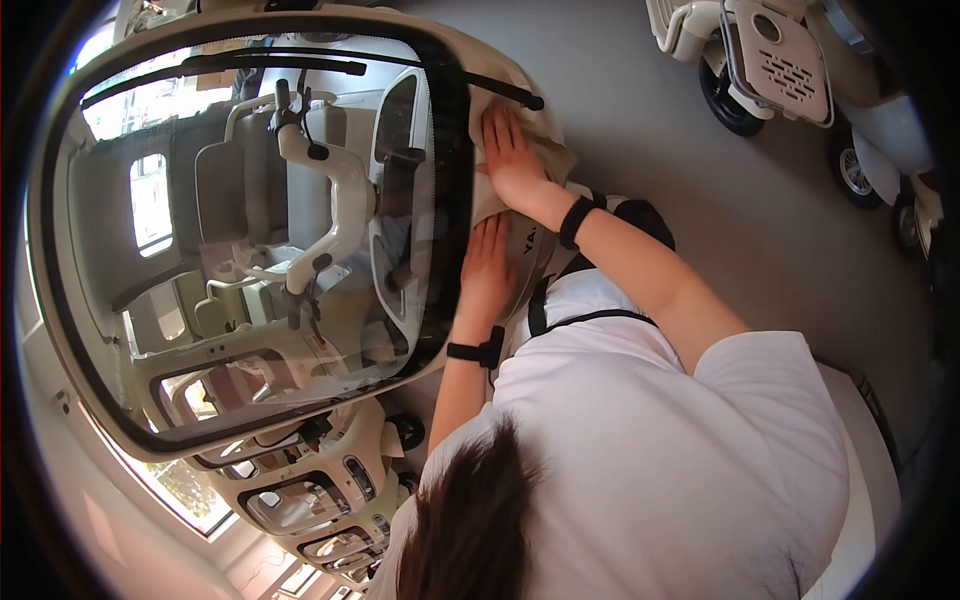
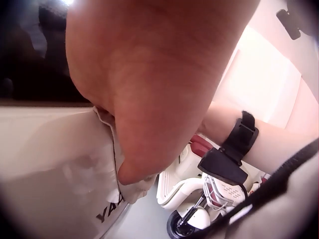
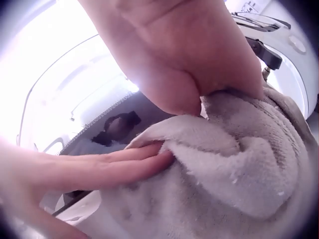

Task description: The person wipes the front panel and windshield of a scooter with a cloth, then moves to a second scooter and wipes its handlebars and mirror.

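Observation:
A beige, towel-like cloth [image 3: 239,184] lies bunched over the front panel [image 2: 55,159] of a small cream vehicle, just below its windshield [image 1: 340,240]. My right hand [image 1: 515,170] presses on the cloth with its fingers stretched out flat. Closer to my body, my left hand [image 1: 487,272] rests on the panel, its straight fingers reaching the cloth's near edge. In the right wrist view, the left fingers [image 3: 124,167] tuck partly beneath a fold, which hides their tips. Dark lettering [image 1: 530,245] shows on the panel beside the left hand.
A black wiper [image 1: 500,90] crosses the windshield's edge beyond my right hand. Cream scooters [image 1: 770,60] with black wheels stand on the grey floor [image 1: 620,90] to the right. More small vehicles [image 1: 300,500] line up at the lower left, near windows.

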Available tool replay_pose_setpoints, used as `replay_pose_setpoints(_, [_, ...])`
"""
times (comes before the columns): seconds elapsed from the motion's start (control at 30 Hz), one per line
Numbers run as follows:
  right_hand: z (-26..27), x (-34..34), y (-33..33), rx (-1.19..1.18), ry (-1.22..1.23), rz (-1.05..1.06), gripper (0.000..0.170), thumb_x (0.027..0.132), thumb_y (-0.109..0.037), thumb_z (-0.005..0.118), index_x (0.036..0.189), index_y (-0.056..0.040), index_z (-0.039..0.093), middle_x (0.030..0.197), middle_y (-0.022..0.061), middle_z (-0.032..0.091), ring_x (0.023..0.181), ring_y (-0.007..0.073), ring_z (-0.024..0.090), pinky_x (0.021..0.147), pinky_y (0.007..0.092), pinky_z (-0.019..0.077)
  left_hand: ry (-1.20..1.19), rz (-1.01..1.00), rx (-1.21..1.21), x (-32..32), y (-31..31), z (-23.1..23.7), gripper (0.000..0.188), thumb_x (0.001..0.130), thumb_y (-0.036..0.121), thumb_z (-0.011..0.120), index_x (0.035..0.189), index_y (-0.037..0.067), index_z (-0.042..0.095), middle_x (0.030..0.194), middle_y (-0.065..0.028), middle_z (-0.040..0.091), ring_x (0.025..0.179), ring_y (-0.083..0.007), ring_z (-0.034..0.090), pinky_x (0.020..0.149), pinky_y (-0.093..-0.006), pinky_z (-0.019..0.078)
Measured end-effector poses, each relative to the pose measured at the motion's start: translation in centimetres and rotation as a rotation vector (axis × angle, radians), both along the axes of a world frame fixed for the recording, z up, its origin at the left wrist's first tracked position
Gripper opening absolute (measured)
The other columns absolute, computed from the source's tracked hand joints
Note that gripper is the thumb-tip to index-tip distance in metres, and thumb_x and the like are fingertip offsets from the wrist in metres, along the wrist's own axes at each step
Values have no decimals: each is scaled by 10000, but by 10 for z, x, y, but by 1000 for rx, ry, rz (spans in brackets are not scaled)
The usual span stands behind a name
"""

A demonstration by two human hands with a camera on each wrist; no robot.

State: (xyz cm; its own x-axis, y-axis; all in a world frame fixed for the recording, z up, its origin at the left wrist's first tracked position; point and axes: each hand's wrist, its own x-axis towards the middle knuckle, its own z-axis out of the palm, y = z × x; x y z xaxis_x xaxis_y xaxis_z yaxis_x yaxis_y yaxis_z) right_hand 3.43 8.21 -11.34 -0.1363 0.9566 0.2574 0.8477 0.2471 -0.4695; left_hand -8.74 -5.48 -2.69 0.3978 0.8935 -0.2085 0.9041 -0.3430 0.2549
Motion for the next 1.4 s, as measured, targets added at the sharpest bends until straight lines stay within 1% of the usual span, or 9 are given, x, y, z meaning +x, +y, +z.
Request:
replay_pose_setpoints(0.1, [1,3,5,-74,106,30,871,914,-289,724,1568,88,288,1634,320,255,1509,476,301,1195,473,386,-10,-50,66,3,23,-9,806,808,67,727,1538,-16,396,1544,-234,451,1450,-411,413,1231,-486,332])
replay_pose_setpoints(0.2, [0,3,5,-73,115,29,695,948,-143,535,1566,78,309,1665,291,232,1545,454,254,1202,455,381,-16,-23,65,3,32,-14,788,823,77,731,1532,-16,400,1542,-237,451,1446,-419,415,1224,-490,340])
replay_pose_setpoints(0.27, [1,7,6,-11,62,50,849,917,-248,721,1558,102,289,1630,336,251,1502,475,318,1208,465,368,-43,-6,42,2,34,-13,776,837,88,733,1532,-9,402,1544,-238,450,1447,-424,413,1221,-494,344])
replay_pose_setpoints(0.5, [-2,43,-14,-276,208,219,917,881,-249,754,1535,159,257,1564,401,296,1485,496,323,1214,460,356,27,28,67,6,14,-11,790,841,116,742,1544,4,401,1543,-236,457,1451,-417,415,1235,-504,327])
replay_pose_setpoints(0.8, [-44,55,43,-549,432,111,1248,741,-557,852,1539,158,214,1584,397,253,1504,480,288,1232,471,327,-16,68,38,14,16,-4,748,843,111,723,1514,-24,422,1574,-228,431,1483,-428,365,1260,-507,287])
replay_pose_setpoints(0.9, [-41,72,73,-533,685,223,1375,668,-784,788,1618,27,213,1622,340,205,1545,456,189,1272,435,252,-2,76,66,19,25,-4,777,858,115,718,1560,25,396,1579,-186,444,1475,-369,403,1243,-496,313])
replay_pose_setpoints(1.0, [-43,71,85,-582,372,179,1394,670,-789,787,1623,35,191,1635,309,193,1555,427,175,1279,422,239,-18,96,69,22,32,-4,769,865,110,710,1560,24,393,1580,-187,437,1473,-369,399,1242,-496,312])
replay_pose_setpoints(1.27, [-9,68,44,-694,592,174,1160,885,-650,698,1580,127,188,1607,381,224,1522,485,243,1262,462,270,-24,133,118,26,23,-9,761,857,108,709,1548,17,404,1553,-178,458,1443,-361,425,1241,-488,310])
replay_pose_setpoints(1.4, [-41,51,2,-399,512,118,956,996,-505,615,1560,147,202,1604,392,234,1507,503,280,1236,473,309,16,168,133,23,3,-9,769,844,111,716,1543,16,411,1538,-169,475,1435,-350,435,1242,-483,311])
